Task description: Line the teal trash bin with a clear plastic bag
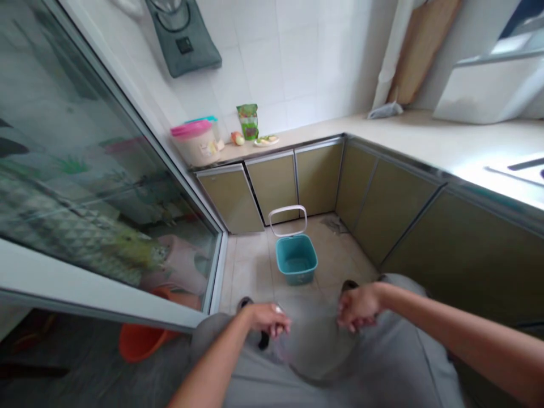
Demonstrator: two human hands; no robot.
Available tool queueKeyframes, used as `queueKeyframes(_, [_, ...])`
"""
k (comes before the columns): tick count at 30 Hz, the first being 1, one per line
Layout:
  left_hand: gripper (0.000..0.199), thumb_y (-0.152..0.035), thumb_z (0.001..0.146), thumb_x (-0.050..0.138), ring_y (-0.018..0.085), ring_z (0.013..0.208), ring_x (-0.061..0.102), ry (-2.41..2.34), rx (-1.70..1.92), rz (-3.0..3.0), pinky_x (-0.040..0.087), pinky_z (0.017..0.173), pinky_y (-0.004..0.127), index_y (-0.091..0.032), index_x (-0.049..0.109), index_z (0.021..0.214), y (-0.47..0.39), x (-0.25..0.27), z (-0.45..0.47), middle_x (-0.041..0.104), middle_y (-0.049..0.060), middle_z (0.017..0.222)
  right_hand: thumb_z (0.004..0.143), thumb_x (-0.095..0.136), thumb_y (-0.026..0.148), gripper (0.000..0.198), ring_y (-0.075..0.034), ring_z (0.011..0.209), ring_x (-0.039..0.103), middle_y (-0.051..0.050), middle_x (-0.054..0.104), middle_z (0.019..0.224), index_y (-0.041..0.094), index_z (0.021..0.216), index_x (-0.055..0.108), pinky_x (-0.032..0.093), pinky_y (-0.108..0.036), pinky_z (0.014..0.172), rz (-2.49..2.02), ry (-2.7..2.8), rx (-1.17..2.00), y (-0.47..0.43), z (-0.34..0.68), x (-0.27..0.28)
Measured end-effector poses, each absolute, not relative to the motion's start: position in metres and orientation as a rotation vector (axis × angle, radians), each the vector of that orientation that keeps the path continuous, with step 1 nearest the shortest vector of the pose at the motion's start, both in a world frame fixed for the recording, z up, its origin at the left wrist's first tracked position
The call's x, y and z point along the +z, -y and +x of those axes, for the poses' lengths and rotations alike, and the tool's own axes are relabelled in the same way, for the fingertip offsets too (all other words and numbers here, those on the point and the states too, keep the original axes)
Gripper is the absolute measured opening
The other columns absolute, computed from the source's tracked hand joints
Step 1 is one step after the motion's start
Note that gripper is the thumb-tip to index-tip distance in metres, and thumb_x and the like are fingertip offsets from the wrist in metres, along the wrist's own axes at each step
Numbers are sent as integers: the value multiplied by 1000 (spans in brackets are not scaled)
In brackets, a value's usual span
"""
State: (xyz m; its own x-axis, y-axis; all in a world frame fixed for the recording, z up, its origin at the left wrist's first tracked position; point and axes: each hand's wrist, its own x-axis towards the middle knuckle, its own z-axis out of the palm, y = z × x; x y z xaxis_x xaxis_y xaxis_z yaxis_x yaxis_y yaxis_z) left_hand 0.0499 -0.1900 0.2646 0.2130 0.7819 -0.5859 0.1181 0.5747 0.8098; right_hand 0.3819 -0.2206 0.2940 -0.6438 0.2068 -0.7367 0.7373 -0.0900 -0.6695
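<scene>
A thin, see-through plastic bag (314,331) is stretched out between my two hands, above my lap. The fingers of my left hand (270,320) are closed on its left edge. Its right edge is gripped by my right hand (359,307), which is somewhat blurred. Just ahead of the bag, a teal bin (296,258) stands upright on the floor, with nothing visible inside. A pale ring-shaped frame (288,221) rises at the bin's back edge, tilted up.
Low cabinets (272,184) run along the back and right beneath a pale counter (425,133). A pink-lidded container (193,141), a green pouch (249,122) and a small plate (266,140) stand on it. Left is a glass door (106,187); beyond it, an orange bucket (138,343).
</scene>
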Motion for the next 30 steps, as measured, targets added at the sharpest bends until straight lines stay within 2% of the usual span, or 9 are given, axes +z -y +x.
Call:
queueKeyframes(1, [34,-38,95,69,23,104,67,-1298,526,872,59,86,39,-20,66,124,193,255,46,67,11,122,76,76,58,44,-6,36,34,6,40,47,20,59,59,30,-20,34,1068,-1738,-1853,207,387,280])
queueKeyframes(3, [34,-35,85,81,18,82,66,-1277,480,886,55,70,30,-15,71,110,195,243,37,69,8,99,72,79,60,44,-5,39,33,7,41,51,19,69,62,27,-18,35,1164,-1775,-2035,179,399,270])
queueKeyframes(5, [36,-32,73,91,10,62,55,-1236,497,935,45,57,23,-12,74,97,188,246,26,62,2,76,72,81,59,45,-4,41,33,6,47,57,18,79,63,23,-17,35,1256,-1846,-2157,153,407,279])
queueKeyframes(7, [40,-31,67,93,5,53,45,-1189,614,1007,37,53,19,-12,75,97,172,264,17,54,-4,67,76,81,57,45,-3,42,33,5,52,64,17,88,65,21,-17,35,1313,-1912,-2248,133,411,301])
queueKeyframes(10, [53,-29,68,91,5,53,44,-1159,814,1113,34,53,17,-16,72,116,143,303,10,51,-6,67,84,76,54,43,-2,41,29,3,56,67,18,106,67,18,-16,37,1368,-1996,-2339,111,414,339])
queueKeyframes(15, [77,-23,72,85,7,52,48,-1227,1043,1215,39,54,19,-19,57,143,116,351,12,52,-8,66,90,72,37,39,-3,39,26,3,59,68,20,125,64,18,-16,36,1534,-2076,-2428,85,417,387])
queueKeyframes(20, [90,-19,71,84,7,52,51,-1305,1099,1388,38,55,19,-17,46,153,104,376,13,54,-9,65,92,68,25,44,-3,38,28,1,63,73,22,135,57,21,-15,35,1675,-2124,-2437,71,415,419])
queueKeyframes(25, [104,-16,73,81,6,50,44,-1372,1086,1588,34,54,18,-15,28,162,109,377,15,52,-12,61,92,68,23,53,-3,38,31,0,66,77,26,143,53,22,-15,34,1780,-2199,-2386,69,415,423])
queueKeyframes(30, [98,-13,68,82,9,51,42,-1464,986,1739,32,54,20,-19,41,157,129,347,17,50,-12,59,92,69,27,48,-3,38,32,-2,68,75,22,138,58,21,-16,34,1843,-2172,-2252,76,419,396])
